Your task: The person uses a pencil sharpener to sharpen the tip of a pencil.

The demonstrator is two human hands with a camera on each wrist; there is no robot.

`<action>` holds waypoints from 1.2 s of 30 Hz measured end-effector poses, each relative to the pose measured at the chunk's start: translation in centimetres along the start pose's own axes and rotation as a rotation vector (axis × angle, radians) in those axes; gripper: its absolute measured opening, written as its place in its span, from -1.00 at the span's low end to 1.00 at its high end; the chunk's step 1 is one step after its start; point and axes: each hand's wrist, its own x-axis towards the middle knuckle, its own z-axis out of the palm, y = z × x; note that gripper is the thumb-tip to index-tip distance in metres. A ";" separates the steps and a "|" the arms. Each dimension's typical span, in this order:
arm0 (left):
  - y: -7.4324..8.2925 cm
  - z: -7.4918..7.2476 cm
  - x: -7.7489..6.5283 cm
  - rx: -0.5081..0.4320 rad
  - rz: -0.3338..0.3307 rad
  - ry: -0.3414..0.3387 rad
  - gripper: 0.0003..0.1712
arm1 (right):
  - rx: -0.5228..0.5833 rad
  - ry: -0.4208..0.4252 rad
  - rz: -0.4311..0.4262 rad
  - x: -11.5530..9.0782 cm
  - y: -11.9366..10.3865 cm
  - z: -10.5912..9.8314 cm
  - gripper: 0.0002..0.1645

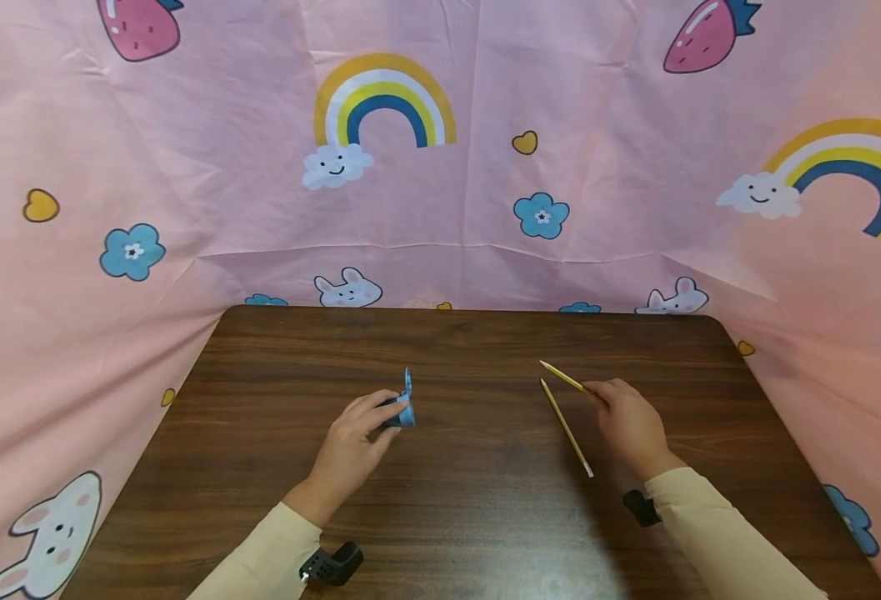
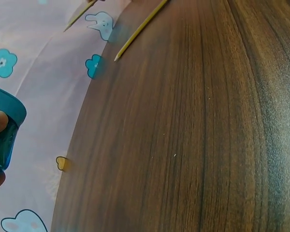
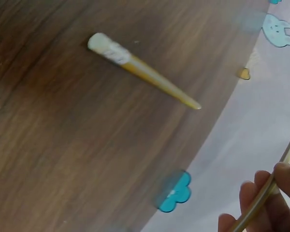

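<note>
On the left of the head view, my left hand (image 1: pixel 352 443) grips a small blue pencil sharpener (image 1: pixel 407 413) above the table, its flip lid standing up. The left wrist view shows the sharpener's see-through blue body (image 2: pixel 1 145) and teal collar, with fingertips on it; the rest of that hand is out of frame. My right hand (image 1: pixel 633 427) pinches a yellow pencil (image 1: pixel 563 376), whose tip points up and to the left. Another yellow pencil (image 1: pixel 566 427) with a white end lies slantwise on the table, just left of my right hand.
The dark wooden table (image 1: pixel 470 517) has a pink patterned cloth (image 1: pixel 260 167) hanging behind it and along both sides. A black wrist camera (image 1: pixel 332 564) sits on the left sleeve, another camera (image 1: pixel 641 507) on the right.
</note>
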 end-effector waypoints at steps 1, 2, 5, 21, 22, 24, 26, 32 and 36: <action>0.0 0.0 0.0 0.002 0.003 0.001 -0.52 | -0.003 0.000 -0.014 0.0 -0.2 0.0 -0.73; 0.0 0.0 0.1 0.001 0.005 0.001 -0.51 | -0.008 -0.002 -0.026 0.0 -0.3 0.0 -0.73; 0.0 0.1 0.2 0.002 0.011 0.002 -0.50 | -0.020 -0.010 -0.057 0.0 -0.7 0.0 -0.73; 0.5 0.0 0.4 -0.011 0.009 -0.015 -0.50 | -0.020 -0.012 -0.169 -0.2 -3.5 0.0 -0.72; 0.5 0.0 0.4 -0.011 0.009 -0.014 -0.50 | -0.029 -0.012 -0.183 -0.2 -3.7 0.1 -0.72; 0.5 0.0 0.5 -0.013 0.015 -0.011 -0.50 | -0.043 -0.010 -0.216 -0.2 -4.0 0.3 -0.72; 0.4 0.1 0.5 -0.016 0.024 -0.006 -0.49 | -0.062 -0.004 -0.257 -0.2 -4.4 0.4 -0.71; 0.5 0.1 0.5 -0.027 0.041 -0.001 -0.49 | -0.071 0.013 -0.344 -0.1 -5.2 0.7 -0.69; 0.7 0.1 0.6 -0.032 0.043 -0.001 -0.49 | -0.081 0.013 -0.400 0.0 -5.6 0.9 -0.65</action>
